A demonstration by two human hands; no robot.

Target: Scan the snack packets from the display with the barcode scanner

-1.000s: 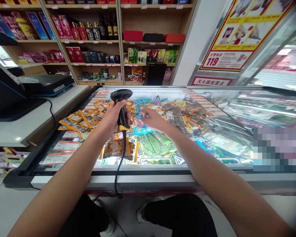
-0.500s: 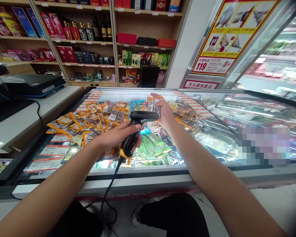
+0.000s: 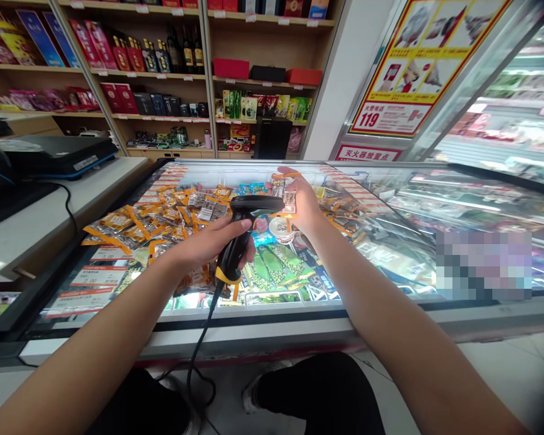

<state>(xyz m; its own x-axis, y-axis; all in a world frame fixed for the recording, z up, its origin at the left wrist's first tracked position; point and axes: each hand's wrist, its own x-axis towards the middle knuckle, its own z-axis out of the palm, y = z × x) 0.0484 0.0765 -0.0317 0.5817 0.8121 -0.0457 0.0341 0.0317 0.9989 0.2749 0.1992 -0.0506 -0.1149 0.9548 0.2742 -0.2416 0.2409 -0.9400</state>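
Observation:
My left hand (image 3: 222,244) is closed around the grip of a black and yellow barcode scanner (image 3: 236,241), whose head points right toward my other hand. A cable hangs from the scanner's lower end. Between the fingers and thumb of my right hand (image 3: 304,202) is a small snack packet (image 3: 290,199) with orange edges and a printed label facing the scanner. Left of the scanner, a heap of similar orange-edged packets (image 3: 163,220) lies on the glass top. Several green packs (image 3: 276,266) and a round white tub (image 3: 281,228) show beneath my hands.
The glass-topped freezer (image 3: 299,326) spans the view before me. On the left is a counter (image 3: 31,211) with a black scale (image 3: 58,154). Beyond the freezer stand shelves (image 3: 163,75) of bottles and boxes. A second pile of packets (image 3: 342,208) lies right of my right hand.
The scanner in my left hand has shifted slightly left and up, away from the packet, so more of the packet's label shows. My right hand still holds the packet in nearly the same place.

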